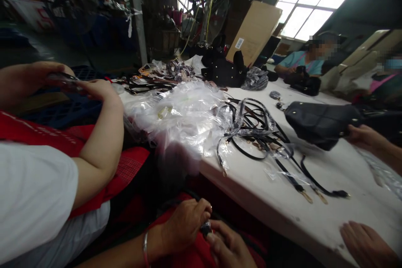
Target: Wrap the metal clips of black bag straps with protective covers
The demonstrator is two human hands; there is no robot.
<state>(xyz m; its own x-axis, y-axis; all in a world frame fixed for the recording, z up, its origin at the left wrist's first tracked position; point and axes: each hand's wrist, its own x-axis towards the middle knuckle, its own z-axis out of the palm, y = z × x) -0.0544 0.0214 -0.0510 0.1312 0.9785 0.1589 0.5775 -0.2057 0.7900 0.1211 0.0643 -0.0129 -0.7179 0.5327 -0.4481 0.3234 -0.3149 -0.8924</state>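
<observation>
My left hand (185,226), with a bracelet at the wrist, is low in the middle over a red cloth (191,253). Its fingers are pinched together at a small black piece (206,228) with a shiny wrapping, perhaps a strap end. From the right, my right hand (230,245) grips the same piece between thumb and fingers. The rest of it is hidden by the hands and the dark lap. On the white table (251,192) above lie black straps (251,130) with gold clips, some in clear plastic.
A heap of clear plastic bags (188,113) hangs over the table edge. At left, a co-worker's hands (75,79) hold a dark wrapped item. At right, another person's hand (370,140) holds a black bag (320,121); a hand (367,243) rests on the table.
</observation>
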